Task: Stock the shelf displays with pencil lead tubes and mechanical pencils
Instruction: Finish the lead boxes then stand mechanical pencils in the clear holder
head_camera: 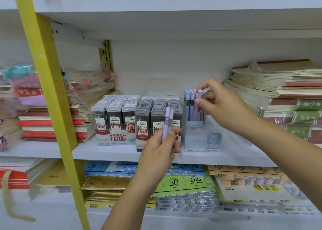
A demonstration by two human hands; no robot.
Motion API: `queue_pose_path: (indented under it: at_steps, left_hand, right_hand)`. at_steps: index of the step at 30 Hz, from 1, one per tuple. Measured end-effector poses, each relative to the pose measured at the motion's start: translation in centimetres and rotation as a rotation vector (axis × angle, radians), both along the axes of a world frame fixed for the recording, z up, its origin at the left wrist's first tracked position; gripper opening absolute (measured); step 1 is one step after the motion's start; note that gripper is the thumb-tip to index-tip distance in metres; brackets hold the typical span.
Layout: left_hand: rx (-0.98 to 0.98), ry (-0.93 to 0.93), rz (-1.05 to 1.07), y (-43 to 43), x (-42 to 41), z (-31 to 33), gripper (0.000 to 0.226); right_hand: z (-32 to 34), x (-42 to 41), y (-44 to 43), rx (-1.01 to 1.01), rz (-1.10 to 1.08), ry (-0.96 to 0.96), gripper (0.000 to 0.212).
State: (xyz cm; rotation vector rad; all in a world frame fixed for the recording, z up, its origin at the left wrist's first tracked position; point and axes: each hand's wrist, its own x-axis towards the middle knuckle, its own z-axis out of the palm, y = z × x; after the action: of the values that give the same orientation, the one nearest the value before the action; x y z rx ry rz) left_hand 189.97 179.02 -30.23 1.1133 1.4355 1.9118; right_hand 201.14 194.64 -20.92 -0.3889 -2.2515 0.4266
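Purple pencil (196, 106) pinched by right hand (224, 107); left hand (159, 147) grips two pencils (167, 123); two lead boxes (137, 123).

There is only one view, so no part of the scene is shared with another. The camera sits on your head and looks forward and a little down at the white metal shelf (122, 153). It is close, near enough that your arms reach in from the bottom edge. Your left hand (160, 148) is low in the middle and your right hand (224, 106) is higher, to the right. The shelf fills the frame above, below and behind your fingers. A slanted yellow metal post (47, 83) crosses the picture well left of your fingers. The wide lens bends the edges.
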Motion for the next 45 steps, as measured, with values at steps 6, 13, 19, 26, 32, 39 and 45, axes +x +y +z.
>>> queue_pose_path:
  at_steps: [6, 13, 19, 26, 32, 39, 45]
  left_hand:
    - [-0.002, 0.035, -0.027, -0.2, 0.1, 0.1, 0.028]
    - [-0.028, 0.124, -0.068, -0.8, 0.1, 0.3, 0.024]
    - [0.001, 0.076, -0.133, -1.0, 0.3, 0.6, 0.025]
    - [-0.021, 0.11, -0.162, -1.0, 0.9, 0.6, 0.028]
    - [-0.046, 0.111, -0.044, -0.9, 0.3, 0.4, 0.028]
    - [-0.048, 0.132, -0.008, -0.6, -0.1, 0.0, 0.027]
    - [-0.061, 0.145, -0.005, -0.1, 0.0, -0.2, 0.027]
  right_hand:
    - [0.0, -1.1, 0.6, 0.159, -0.121, 0.026, 0.024]
    - [-0.3, -1.6, 1.0, 0.314, -0.336, -0.058, 0.019]
    - [-1.4, -0.1, -3.7, 0.037, -0.041, 0.061, 0.014]
    - [-1.6, 0.3, -6.1, -0.453, 0.284, 0.09, 0.016]
    - [1.1, 2.2, -2.6, -0.385, 0.183, 0.523, 0.012]
    - [1.7, 2.8, 1.9, 0.006, -0.074, 0.293, 0.013]
    - [-0.2, 2.2, 2.6, 0.093, -0.153, 0.125, 0.007]
